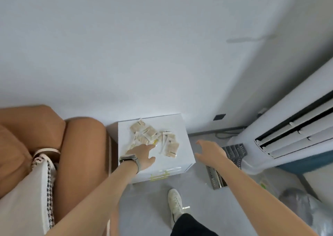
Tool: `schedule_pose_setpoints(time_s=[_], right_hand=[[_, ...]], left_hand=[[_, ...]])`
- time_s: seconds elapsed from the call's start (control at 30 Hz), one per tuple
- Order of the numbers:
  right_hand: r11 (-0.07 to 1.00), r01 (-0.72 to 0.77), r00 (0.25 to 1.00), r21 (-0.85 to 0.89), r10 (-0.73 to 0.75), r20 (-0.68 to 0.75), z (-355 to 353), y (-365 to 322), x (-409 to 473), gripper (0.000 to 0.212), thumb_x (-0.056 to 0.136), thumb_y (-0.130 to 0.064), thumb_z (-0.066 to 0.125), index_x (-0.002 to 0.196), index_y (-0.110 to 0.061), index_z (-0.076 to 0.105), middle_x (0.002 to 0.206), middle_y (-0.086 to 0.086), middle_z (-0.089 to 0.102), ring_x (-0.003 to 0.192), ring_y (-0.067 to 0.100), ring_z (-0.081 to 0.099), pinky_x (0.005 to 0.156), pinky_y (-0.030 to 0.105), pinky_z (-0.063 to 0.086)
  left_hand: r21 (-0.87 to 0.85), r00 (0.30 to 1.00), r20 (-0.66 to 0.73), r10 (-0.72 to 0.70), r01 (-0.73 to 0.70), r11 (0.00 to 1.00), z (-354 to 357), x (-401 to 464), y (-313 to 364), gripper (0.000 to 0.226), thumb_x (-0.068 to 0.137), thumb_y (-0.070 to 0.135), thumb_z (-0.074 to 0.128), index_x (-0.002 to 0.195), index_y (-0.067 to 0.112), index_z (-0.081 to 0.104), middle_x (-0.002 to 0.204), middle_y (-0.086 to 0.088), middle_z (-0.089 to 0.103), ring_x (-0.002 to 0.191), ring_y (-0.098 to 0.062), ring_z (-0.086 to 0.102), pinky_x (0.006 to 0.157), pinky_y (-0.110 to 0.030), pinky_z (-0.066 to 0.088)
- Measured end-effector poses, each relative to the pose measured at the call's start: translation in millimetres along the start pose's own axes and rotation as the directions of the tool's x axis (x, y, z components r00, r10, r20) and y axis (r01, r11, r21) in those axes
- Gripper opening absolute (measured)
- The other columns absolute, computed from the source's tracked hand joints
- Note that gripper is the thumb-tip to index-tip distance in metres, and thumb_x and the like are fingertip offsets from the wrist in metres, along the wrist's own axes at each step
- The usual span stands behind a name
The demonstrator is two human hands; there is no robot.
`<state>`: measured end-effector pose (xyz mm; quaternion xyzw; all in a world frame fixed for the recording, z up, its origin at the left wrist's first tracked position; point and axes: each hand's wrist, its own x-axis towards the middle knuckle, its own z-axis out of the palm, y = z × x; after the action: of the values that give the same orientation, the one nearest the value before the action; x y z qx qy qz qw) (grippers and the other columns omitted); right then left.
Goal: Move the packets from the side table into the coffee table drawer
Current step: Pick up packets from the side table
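Small beige paper packets (153, 136) lie scattered on the white box-shaped side table (182, 127). The left hand (144, 154), fingers straight, reaches onto them, holding nothing. The right hand (210, 150) hovers spread beside the table's right edge. A tan sofa (81, 145) flanks the table's left, a white air conditioner (288, 131) its right.

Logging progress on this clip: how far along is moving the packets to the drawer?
Nothing looks done: the packets lie scattered on the white side table, and no drawer is in view. In hand: the left hand reaches over the pile's near edge, fingers extended; the right hand hovers open beside the table. Neither holds a packet. Gathering and carrying remain.
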<state>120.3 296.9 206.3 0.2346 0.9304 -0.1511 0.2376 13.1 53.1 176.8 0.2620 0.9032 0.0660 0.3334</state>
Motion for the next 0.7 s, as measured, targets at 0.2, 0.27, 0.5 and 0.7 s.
schedule_pose_setpoints(time_s=[0.2,0.27,0.5,0.7], right_hand=[[0.995,-0.002,0.998,-0.105,0.008,0.065,-17.5,-0.2,119.4,0.049,0.088,-0.026,0.051,0.135,-0.026,0.043,0.125,0.002,0.059,0.115,0.024,0.054,0.083,0.038,0.053],[0.998,-0.048,0.994,-0.037,0.052,0.101,-1.4,-6.4,148.9,0.050,0.086,-0.021,0.051,0.135,-0.024,0.043,0.121,0.003,0.061,0.109,0.024,0.057,0.078,0.036,0.053],[0.888,-0.331,0.928,0.320,0.243,0.284,115.9,-32.9,217.2,0.069,0.088,-0.029,0.062,0.145,-0.011,0.029,0.129,0.011,0.057,0.113,0.029,0.057,0.086,0.037,0.051],[0.713,-0.528,0.848,0.460,0.469,0.246,186.4,-37.5,271.1,0.087,0.082,-0.041,0.071,0.145,-0.004,0.025,0.143,0.015,0.039,0.131,0.036,0.039,0.096,0.046,0.043]], left_hand=[[-0.148,0.991,-0.094,-0.099,0.085,0.985,-6.7,70.1,-10.6,0.052,0.093,0.039,0.040,0.144,0.033,0.032,0.141,0.002,0.047,0.121,-0.022,0.053,0.092,-0.039,0.050],[-0.186,0.986,-0.081,-0.148,0.131,0.974,3.0,85.2,-21.0,0.052,0.094,0.038,0.040,0.144,0.032,0.032,0.139,0.001,0.048,0.122,-0.021,0.051,0.093,-0.038,0.049],[-0.321,0.970,-0.050,-0.238,0.210,0.923,58.1,135.8,-69.1,0.049,0.094,0.034,0.044,0.142,0.029,0.038,0.137,0.003,0.051,0.122,-0.016,0.052,0.096,-0.035,0.048],[-0.360,0.973,-0.057,-0.223,0.188,0.914,95.9,174.9,-95.0,0.047,0.094,0.031,0.047,0.141,0.028,0.040,0.139,0.005,0.048,0.126,-0.013,0.048,0.098,-0.030,0.044]])
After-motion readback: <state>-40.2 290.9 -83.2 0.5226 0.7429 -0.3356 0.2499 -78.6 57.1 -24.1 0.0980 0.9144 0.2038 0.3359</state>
